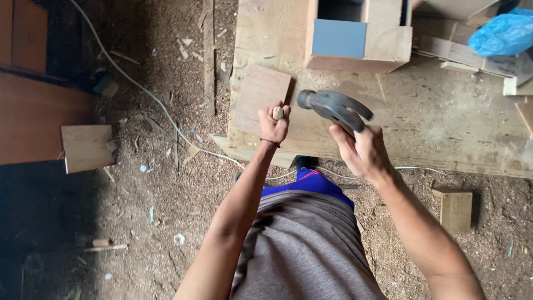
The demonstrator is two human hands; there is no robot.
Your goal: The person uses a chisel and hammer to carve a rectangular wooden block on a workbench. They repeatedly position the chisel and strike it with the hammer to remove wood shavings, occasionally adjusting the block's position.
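A worn wooden workbench (444, 116) carries a small board (260, 97) and a box (361, 39).

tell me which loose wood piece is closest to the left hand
The flat square board on the workbench, right under the left hand; the other square board and the small block lie on the floor.

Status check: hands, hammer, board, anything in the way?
Right hand gripping claw hammer, raised. Left hand pinching something small at wooden board edge. Left fingers sit near the hammer head.
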